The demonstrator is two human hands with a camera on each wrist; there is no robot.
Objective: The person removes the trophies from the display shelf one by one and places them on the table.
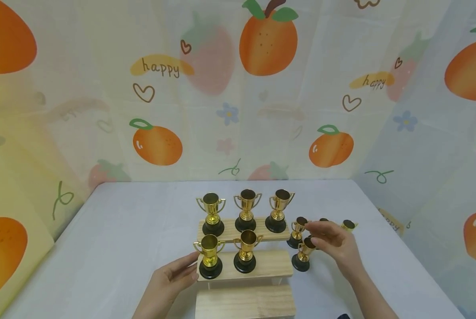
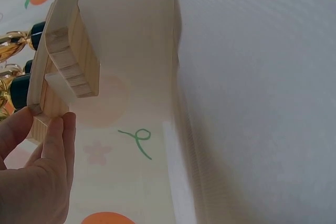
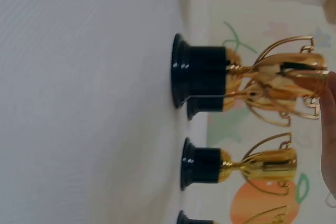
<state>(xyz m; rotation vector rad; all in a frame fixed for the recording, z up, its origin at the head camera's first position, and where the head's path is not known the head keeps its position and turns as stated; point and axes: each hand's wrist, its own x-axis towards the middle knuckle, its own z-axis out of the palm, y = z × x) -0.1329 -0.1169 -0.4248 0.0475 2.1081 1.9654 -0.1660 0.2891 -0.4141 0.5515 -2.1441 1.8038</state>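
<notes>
A three-tier wooden stand [image 1: 245, 302] carries three gold trophy cups on its top step, among them a middle trophy [image 1: 247, 210], and two on the middle step, including a left trophy [image 1: 210, 257]. At the left end of the middle step, my left hand [image 1: 170, 279] pinches the board between thumb and fingers [image 2: 53, 142]. To the stand's right, my right hand [image 1: 335, 246] reaches over a near trophy [image 1: 302, 259] upright on the table. A finger [image 3: 329, 135] reaches that trophy's rim in the right wrist view; the rest of the hand is out of that frame.
Other trophies stand on the white table [image 1: 134, 221] right of the stand, including a small trophy [image 1: 299, 232] by the top step and a far one [image 1: 348, 225], partly behind my right hand. A fruit-printed cloth [image 1: 230, 110] hangs behind the table.
</notes>
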